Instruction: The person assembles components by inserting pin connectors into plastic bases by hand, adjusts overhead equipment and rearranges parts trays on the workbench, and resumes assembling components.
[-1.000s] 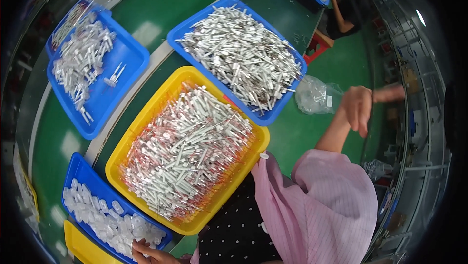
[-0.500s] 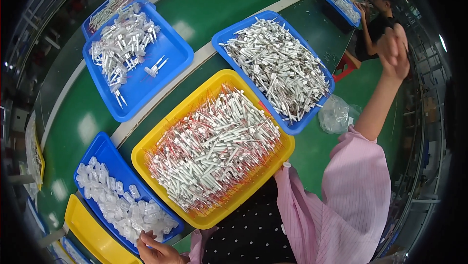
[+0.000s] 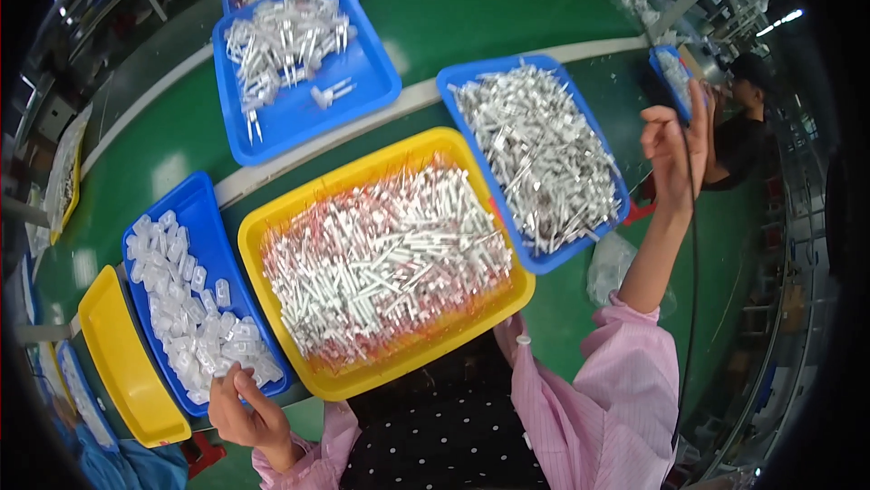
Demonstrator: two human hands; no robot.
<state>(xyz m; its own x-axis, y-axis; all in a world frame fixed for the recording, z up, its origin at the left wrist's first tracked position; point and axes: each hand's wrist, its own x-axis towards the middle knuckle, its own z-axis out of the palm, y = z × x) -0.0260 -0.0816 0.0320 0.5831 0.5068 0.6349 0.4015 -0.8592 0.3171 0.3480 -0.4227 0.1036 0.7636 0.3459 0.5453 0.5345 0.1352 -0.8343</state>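
Note:
At the near end of a long blue tray (image 3: 207, 196) is my left hand (image 3: 249, 413), its fingers curled together by the rim. Whatever they may hold is too small to make out. Small clear plastic housings (image 3: 181, 309) fill much of that tray. My right hand (image 3: 673, 159) is raised at the right, beyond the blue tray of parts. Its index finger points up, the others are loosely bent and apart, and nothing shows in it. Between my arms lies a yellow tray (image 3: 426, 365) heaped with white stick-like parts with red wires (image 3: 390, 254).
Another blue tray (image 3: 544, 264) holds white and metallic sticks. Farther left, a blue tray (image 3: 362, 105) carries assembled pieces. A second yellow tray (image 3: 122, 363) stands at the left. A dark cable (image 3: 693, 291) hangs near my right arm; a plastic bag (image 3: 609, 268) lies below. A person (image 3: 739, 141) sits far right.
The view has turned, so the trays sit differently in the picture. My right hand's index finger now stands out from the other fingers. My left hand stays by the housings tray.

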